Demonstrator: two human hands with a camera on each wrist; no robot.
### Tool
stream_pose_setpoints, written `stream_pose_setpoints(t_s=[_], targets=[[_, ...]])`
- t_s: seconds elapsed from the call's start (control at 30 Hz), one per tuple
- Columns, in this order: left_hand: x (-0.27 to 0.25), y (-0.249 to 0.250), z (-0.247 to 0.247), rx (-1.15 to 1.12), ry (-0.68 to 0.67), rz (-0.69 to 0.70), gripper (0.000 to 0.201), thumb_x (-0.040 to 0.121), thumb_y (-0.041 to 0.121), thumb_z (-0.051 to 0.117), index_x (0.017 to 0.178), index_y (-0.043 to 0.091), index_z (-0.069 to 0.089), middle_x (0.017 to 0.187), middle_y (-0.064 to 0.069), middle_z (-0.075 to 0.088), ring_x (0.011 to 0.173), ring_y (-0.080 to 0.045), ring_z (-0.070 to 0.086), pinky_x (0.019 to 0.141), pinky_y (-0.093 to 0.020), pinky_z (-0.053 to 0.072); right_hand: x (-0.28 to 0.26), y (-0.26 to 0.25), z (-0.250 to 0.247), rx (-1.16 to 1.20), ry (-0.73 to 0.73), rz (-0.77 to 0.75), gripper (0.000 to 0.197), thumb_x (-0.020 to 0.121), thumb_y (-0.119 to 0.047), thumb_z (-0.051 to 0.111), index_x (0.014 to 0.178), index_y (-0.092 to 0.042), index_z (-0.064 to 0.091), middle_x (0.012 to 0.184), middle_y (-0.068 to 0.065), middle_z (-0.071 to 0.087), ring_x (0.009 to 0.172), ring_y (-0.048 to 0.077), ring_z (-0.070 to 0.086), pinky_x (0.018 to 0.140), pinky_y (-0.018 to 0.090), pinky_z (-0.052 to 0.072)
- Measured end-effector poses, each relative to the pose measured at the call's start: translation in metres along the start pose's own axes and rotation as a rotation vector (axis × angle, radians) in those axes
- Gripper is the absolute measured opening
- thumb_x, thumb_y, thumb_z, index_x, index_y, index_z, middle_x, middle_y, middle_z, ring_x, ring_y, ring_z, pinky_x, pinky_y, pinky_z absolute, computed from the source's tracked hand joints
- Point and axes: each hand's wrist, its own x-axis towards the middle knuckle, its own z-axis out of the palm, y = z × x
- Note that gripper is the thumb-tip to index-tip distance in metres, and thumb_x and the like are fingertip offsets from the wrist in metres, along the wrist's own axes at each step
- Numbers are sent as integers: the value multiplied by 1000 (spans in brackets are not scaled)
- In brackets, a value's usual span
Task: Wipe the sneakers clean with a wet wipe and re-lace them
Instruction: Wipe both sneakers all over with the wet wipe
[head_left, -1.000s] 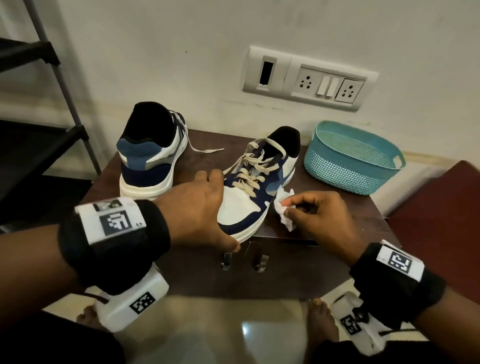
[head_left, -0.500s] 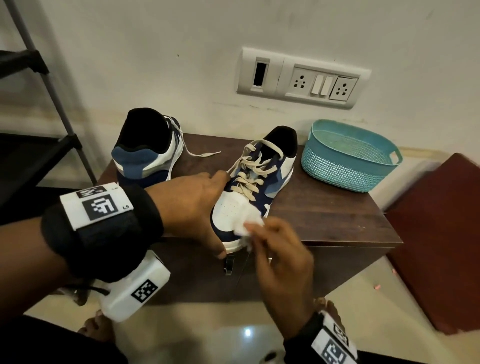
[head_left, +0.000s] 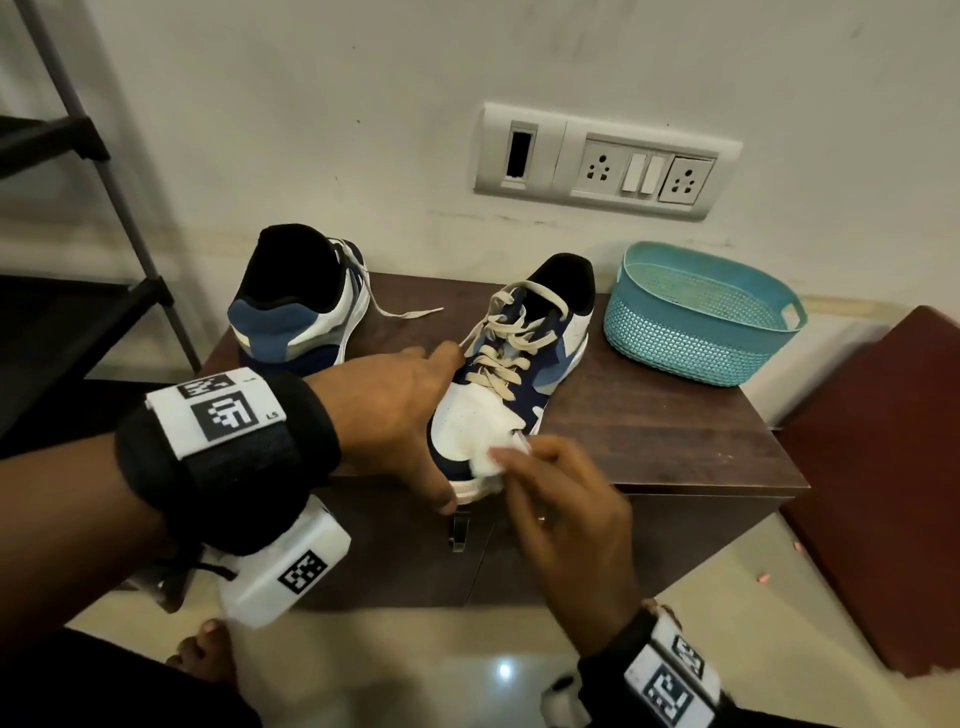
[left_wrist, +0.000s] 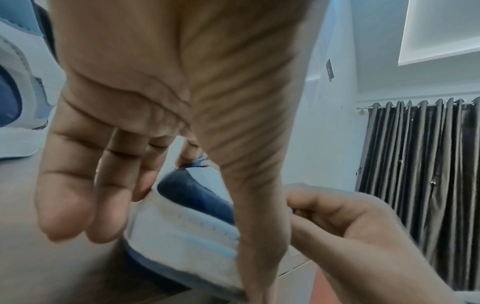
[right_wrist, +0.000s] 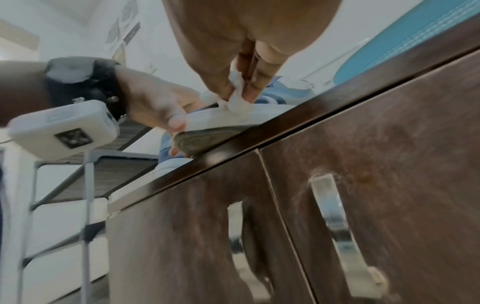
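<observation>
A white and navy sneaker (head_left: 514, 374) with beige laces stands on the dark wooden cabinet (head_left: 649, 431), its toe at the front edge. My left hand (head_left: 415, 421) grips its left side, thumb wrapped round the toe's sole (right_wrist: 207, 133). My right hand (head_left: 511, 460) pinches a crumpled white wet wipe (head_left: 485, 460) and presses it onto the white toe cap. In the right wrist view the wet wipe (right_wrist: 237, 98) sits between thumb and fingers on the sole's rim. The second sneaker (head_left: 296, 306) stands at the back left, heel towards me, one lace trailing loose.
A teal perforated basket (head_left: 696, 317) stands at the cabinet's back right. A socket panel (head_left: 602, 163) is on the wall behind. A black metal rack (head_left: 78, 218) stands to the left and a dark red seat (head_left: 883, 467) to the right. Metal door handles (right_wrist: 335, 222) jut below the toe.
My right hand carried the wipe from the sneaker's right side round to the toe cap. The left hand kept its hold on the shoe.
</observation>
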Motion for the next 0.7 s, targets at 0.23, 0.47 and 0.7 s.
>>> stream_pose_setpoints(t_s=[0.23,0.47,0.7], targets=[[1,2,-2,32,-13,-10,116,50,72,86,136,25,25,121,-1,51,102,-18,56,89,-35,52,19,13,0,13,123,181,26,92,-2,71,112,-18,75,108,-5,68,98,2,66,82,17,55],[4,6,-1,34,-40,-22,118,52,67,89,138,23,23,122,-3,50,99,-18,54,86,-33,52,6,6,-3,-40,9,13,25,92,0,70,114,-11,75,110,1,66,99,8,64,84,19,53],[4,7,2,47,-36,-38,118,51,67,89,138,22,23,124,-4,49,101,-19,56,86,-33,53,16,8,0,-30,84,83,23,87,-3,72,108,-11,76,108,0,68,101,3,64,85,18,53]])
